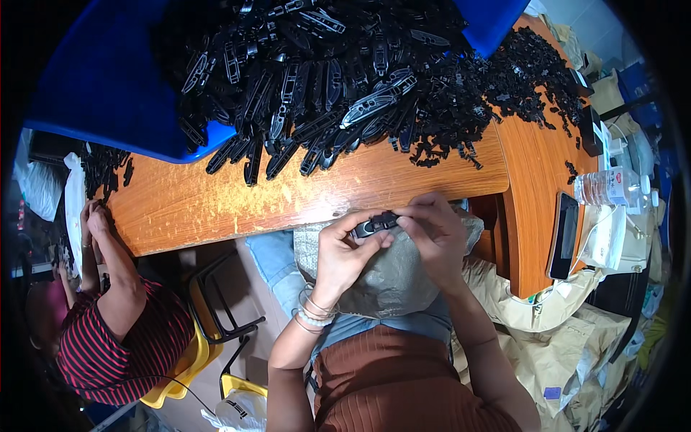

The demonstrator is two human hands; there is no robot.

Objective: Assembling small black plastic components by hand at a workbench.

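Observation:
Just off the table's near edge, above my lap, I hold a small black plastic part (366, 229) between both hands. My left hand (342, 248), with bracelets at the wrist, pinches its left end. The fingers of my right hand (435, 234) close on a dark piece (387, 219) at the part's right end; whether the two are joined I cannot tell. A large heap of long black plastic parts (288, 101) covers the far side of the table. Smaller black clips (461, 108) lie spread to the right of the heap.
The wooden table (237, 201) has a worn front edge. A blue bin (101, 86) leans over its far left. At right are a phone (565, 234) and plastic bottles (608, 187). A grey woven sack (403, 281) covers my lap. A co-worker in a striped shirt (129, 345) sits left.

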